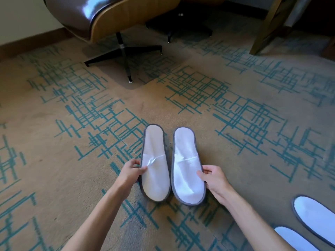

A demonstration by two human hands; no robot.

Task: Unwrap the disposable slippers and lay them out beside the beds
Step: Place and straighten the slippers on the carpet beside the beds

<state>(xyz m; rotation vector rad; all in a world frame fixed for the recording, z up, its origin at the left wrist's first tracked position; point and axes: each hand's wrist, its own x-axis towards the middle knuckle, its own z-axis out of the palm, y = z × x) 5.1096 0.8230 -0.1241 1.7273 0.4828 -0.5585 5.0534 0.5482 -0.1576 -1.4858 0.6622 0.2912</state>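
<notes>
At the upper left of the frame a brown lounge chair [101, 17] stands on its black star base, above a tan carpet [54, 109] crossed with teal lines. Low and centre-left, the person's left hand [129, 172] pinches the outer edge of the left slipper [155, 163], thumb on the white upper near its creased strap, fingers curled around the grey trim. Just beside it, not quite touching, lies the right slipper [188, 165], gripped the same way on its outer edge by the right hand [213, 178], thumb on top and fingers tucked behind the rim. Both slippers are out of any wrapper, lie flat on the carpet and point away from the camera, their near ends toward the bottom of the frame. At the lower right a second pair of slippers [315, 212] lies partly cut off by the frame edge. No bed shows in view, so how close the pair sits to one cannot be told. At the upper right a wooden furniture leg [262, 33] slants down to the floor.

The step in hand looks like the final squaring-up of this pair. To do it well, keep both soles pressed flat, bring the near ends level, hold a narrow even gap between the two, smooth the crumpled strap on the left one, then let go with both hands together so neither slipper skews
</notes>
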